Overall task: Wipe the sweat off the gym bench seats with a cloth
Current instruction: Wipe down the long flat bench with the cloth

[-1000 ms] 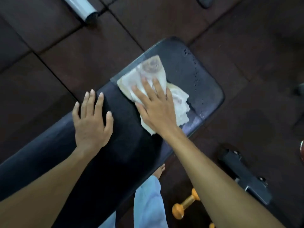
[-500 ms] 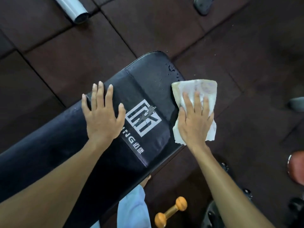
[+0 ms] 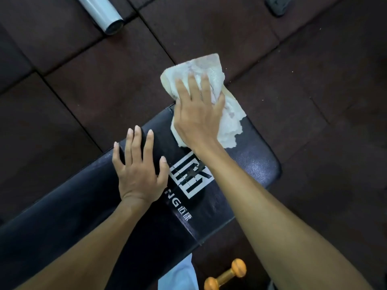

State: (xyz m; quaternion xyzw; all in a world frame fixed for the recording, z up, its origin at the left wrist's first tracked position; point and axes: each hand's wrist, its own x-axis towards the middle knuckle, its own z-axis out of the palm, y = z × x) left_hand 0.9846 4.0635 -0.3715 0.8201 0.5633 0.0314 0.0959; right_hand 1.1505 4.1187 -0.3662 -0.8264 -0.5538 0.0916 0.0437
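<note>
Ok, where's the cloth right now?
In the head view the cloth lies under the right hand at the bench's far end, beyond the white logo, its far part overhanging the floor.

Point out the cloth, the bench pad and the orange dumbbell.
cloth (image 3: 209,65): head view, its far folded part, past the bench end.
bench pad (image 3: 257,162): head view, bare black surface right of the white logo.
orange dumbbell (image 3: 225,276): head view, its handle between the two ends.

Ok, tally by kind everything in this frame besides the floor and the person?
Bench: 1
Cloth: 1
Orange dumbbell: 1
Pale tube: 1
Dark object at the top edge, kind unclear: 1
Total: 5
</note>
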